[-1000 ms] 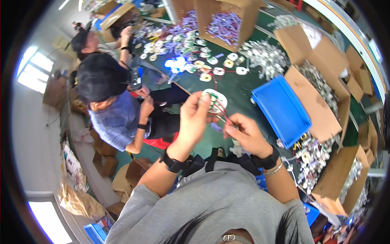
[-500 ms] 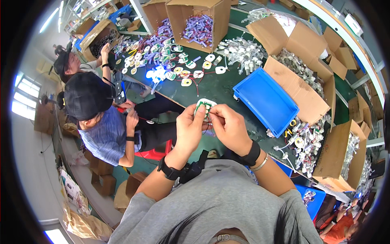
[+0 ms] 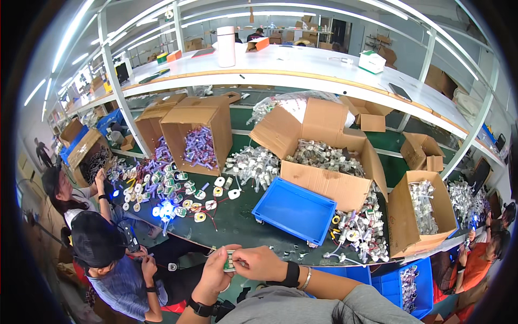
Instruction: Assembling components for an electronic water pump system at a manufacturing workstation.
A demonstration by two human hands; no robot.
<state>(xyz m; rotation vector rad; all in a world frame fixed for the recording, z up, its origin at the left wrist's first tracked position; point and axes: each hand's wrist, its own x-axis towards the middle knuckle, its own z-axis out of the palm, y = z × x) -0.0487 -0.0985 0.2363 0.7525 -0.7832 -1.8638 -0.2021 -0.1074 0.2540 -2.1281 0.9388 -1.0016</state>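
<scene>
Just off the table's near edge, my left hand [image 3: 215, 274] holds a small green circuit board [image 3: 230, 262] with pale parts on it between thumb and fingers. Close against its right side is my right hand [image 3: 263, 263], fingers pinched together. What those fingertips grip is hidden. Beyond my hands, on the green table [image 3: 237, 224], lie several round white and yellow pads [image 3: 199, 217] with red wires. A bright blue-white light [image 3: 166, 210] glows among the green boards and purple cylinders to the left.
A blue tray [image 3: 294, 208] stands ahead, beside a carton of clear-and-white parts [image 3: 324, 181]. Loose wired parts [image 3: 359, 235] pile up right of it. Another carton [image 3: 402, 229] stands farther right. Two co-workers sit at left, the nearer in a black cap [image 3: 97, 237]. Behind runs a white shelf [image 3: 291, 67].
The view has tilted up, bringing the shelf and room into sight, and my hands now sit lower in it. The board stays in my left hand, with my right fingers against it.
</scene>
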